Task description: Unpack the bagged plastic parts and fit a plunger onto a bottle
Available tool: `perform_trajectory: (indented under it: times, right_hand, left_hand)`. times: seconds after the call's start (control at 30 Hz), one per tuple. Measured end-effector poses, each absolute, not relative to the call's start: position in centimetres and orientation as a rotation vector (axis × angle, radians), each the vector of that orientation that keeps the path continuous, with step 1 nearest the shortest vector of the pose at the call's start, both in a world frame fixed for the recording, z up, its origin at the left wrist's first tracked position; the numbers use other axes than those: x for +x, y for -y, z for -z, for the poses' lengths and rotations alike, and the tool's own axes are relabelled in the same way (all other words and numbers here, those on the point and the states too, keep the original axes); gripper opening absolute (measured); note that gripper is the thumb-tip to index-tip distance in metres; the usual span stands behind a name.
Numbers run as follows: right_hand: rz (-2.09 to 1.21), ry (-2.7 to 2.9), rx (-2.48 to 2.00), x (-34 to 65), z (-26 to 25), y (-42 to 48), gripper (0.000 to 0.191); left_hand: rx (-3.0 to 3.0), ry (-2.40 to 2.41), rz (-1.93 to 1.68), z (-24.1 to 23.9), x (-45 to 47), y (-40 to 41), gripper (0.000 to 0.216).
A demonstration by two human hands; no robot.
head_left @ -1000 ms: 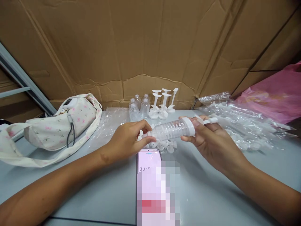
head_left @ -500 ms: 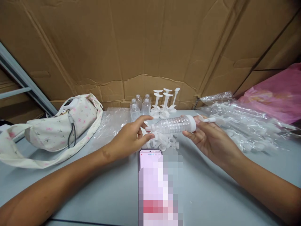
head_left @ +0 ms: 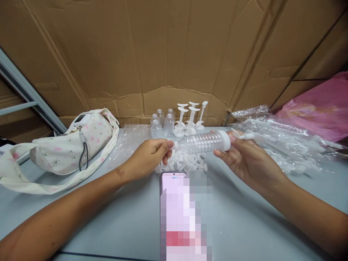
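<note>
A clear ribbed plastic bottle (head_left: 201,142) lies almost level in the air between my hands, with a white collar at its right end and a white nozzle at its left. My left hand (head_left: 156,154) is closed, thumb and fingers pinching the nozzle, whose tip they hide. My right hand (head_left: 241,156) is wrapped round the collar end; a white plunger stem (head_left: 244,135) sticks out past its fingers to the right. Beneath the bottle lies a pile of small white plastic parts (head_left: 194,161).
Several clear bottles (head_left: 169,125) and white plungers (head_left: 191,117) stand at the back by the cardboard (head_left: 174,54). A floral bag (head_left: 70,145) lies left beside plastic film (head_left: 126,141). Bagged white parts (head_left: 285,145) and a pink bag (head_left: 315,108) are right. A phone (head_left: 176,210) lies in front.
My left fingers, apart around the nozzle before, have closed on it. The bottle has shifted slightly right, and my right hand keeps its hold.
</note>
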State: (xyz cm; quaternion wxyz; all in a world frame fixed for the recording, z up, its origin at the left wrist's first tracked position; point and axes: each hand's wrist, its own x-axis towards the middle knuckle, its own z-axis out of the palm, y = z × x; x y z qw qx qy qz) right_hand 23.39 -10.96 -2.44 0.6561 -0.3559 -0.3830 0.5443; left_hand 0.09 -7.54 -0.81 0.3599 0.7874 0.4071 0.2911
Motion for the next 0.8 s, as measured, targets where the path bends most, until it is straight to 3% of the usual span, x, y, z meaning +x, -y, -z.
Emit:
perform_trajectory:
  times: [0.23, 0.4, 0.6, 0.8]
  right_hand:
    - [-1.187, 0.755, -0.761, 23.8, 1.2, 11.0, 0.012]
    - [-1.093, 0.724, -0.767, 24.6, 1.1, 10.2, 0.011]
    - [-1.169, 0.897, -0.822, 24.5, 2.2, 10.0, 0.005]
    - [-1.192, 0.902, -0.827, 24.5, 2.5, 10.0, 0.007]
  left_hand:
    - [1.828, -1.133, -0.672, -0.3, 0.3, 7.9, 0.051]
    - [2.623, -1.604, -0.558, -0.1, -0.4, 7.5, 0.038]
    - [3.002, -1.588, -0.226, 1.4, -0.8, 6.5, 0.023]
    - [2.939, -1.379, -0.534, 1.1, -0.4, 7.7, 0.035]
